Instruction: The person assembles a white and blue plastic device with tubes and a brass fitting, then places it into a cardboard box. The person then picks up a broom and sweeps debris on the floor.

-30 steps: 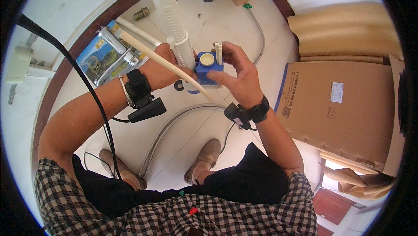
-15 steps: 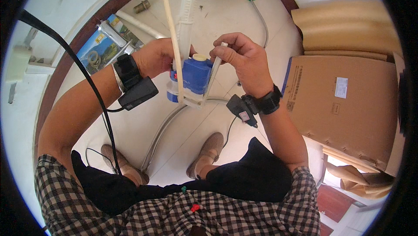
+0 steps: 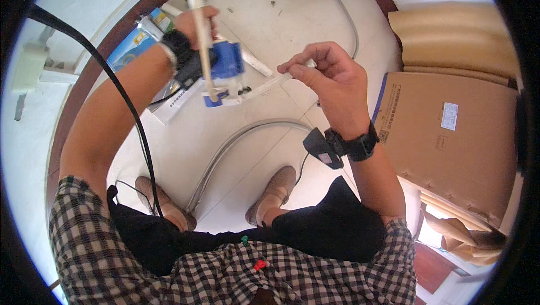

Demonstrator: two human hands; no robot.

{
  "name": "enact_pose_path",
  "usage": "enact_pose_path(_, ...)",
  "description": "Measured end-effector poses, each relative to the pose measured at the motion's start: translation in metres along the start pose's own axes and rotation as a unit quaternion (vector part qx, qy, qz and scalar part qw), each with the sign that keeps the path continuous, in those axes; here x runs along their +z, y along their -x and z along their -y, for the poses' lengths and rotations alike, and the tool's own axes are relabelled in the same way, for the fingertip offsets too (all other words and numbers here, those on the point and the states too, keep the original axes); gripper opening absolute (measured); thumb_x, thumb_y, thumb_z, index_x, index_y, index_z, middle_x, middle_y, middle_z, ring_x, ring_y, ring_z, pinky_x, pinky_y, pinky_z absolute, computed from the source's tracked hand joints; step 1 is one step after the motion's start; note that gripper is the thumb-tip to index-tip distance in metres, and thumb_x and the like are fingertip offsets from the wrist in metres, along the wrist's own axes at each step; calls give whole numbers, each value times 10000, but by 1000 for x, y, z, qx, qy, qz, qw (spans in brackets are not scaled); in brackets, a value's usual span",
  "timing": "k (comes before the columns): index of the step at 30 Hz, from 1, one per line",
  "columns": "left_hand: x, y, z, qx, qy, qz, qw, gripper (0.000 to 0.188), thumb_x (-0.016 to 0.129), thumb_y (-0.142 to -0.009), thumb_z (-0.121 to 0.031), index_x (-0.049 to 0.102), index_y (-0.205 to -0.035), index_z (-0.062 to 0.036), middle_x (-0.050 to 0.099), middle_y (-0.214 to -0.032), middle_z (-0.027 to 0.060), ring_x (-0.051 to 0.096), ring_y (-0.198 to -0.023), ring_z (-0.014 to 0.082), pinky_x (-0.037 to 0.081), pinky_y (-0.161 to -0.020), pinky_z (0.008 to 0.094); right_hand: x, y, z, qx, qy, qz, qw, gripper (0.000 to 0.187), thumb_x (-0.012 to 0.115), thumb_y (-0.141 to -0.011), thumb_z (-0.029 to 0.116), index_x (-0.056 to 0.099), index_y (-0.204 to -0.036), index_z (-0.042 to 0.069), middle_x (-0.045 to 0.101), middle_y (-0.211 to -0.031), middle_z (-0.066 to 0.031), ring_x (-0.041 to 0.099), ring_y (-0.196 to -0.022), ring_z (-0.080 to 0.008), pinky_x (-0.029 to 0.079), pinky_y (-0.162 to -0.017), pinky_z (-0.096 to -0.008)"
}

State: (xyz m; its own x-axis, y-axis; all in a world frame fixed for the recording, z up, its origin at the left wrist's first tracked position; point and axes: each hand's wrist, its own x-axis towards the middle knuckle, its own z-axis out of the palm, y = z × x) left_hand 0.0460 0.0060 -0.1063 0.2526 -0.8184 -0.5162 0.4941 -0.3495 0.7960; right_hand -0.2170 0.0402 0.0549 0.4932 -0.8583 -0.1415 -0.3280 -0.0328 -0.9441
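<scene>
A blue and white plastic toilet tank valve (image 3: 228,60), slightly blurred, hangs tilted in front of me. Its long white post and a thin cream tube run up toward the top of the view. My left hand (image 3: 194,28) is closed around the valve at the post, partly hidden by it. Thumb and fingers of my right hand (image 3: 337,74) pinch the upper end of a slim pale plastic rod (image 3: 270,84), which slants down to the valve's lower end. Whether the rod is still joined there is hard to make out.
Behind my left hand lie a colourful printed sheet (image 3: 129,46) and a white pipe (image 3: 256,62). A grey hose (image 3: 225,146) curves over the floor near my feet. A large cardboard box (image 3: 450,153) stands at the right. A black cable (image 3: 107,74) hangs at the left.
My left hand has moved up and left, taking the valve along. My right hand has shifted slightly right, and the rod has swung from near upright to a flatter slant.
</scene>
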Motion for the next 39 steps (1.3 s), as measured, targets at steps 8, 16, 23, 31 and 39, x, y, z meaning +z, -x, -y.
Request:
enact_pose_path(8, -28, -11, -36, 23, 26, 42, 999, 243, 696, -848, -202, 508, -788, -60, 525, -660, 68, 553, -551, 225, 516, -573, 382, -39, 11, -48, 16, -225, -9, 974, 223, 648, -860, -41, 542, -1051, 3, 681, -1063, -195, 668, -1033, -277, 546, -890, -343)
enact_pose_path(16, -28, -16, -34, 79, 93, 114, 986, 197, 616, -887, -194, 488, -810, -66, 491, -666, 49, 518, -579, 196, 473, -579, 344, -40, 46, -103, 178, -217, 75, 957, 299, 652, -831, -56, 601, -1120, 3, 685, -1101, -140, 637, -1094, -257, 521, -951, -360)
enact_pose_path(23, 3, 3, -46, 3, 181, 148, 972, 186, 629, -872, -158, 468, -812, -87, 493, -669, 38, 511, -570, 147, 452, -517, 283, -19, 47, -99, 155, -36, 74, 985, 154, 693, -831, 8, 686, -983, 29, 726, -941, -64, 663, -864, -121, 535, -808, -267)
enact_pose_path(31, 12, 13, -44, -46, 199, 239, 949, 197, 643, -876, -176, 471, -813, -106, 494, -661, 15, 495, -558, 125, 452, -504, 270, -82, 30, -131, 183, -145, -111, 966, 214, 664, -892, 75, 642, -1080, -25, 687, -1051, -129, 676, -931, -195, 557, -841, -277)
enact_pose_path(39, 20, 14, -38, -56, 156, 155, 974, 215, 684, -855, -158, 484, -822, -84, 502, -668, 31, 503, -554, 133, 455, -503, 269, -62, 31, -119, 147, 40, -108, 982, 399, 619, -918, 53, 526, -1301, -15, 615, -1245, -142, 601, -1151, -247, 470, -1004, -351)
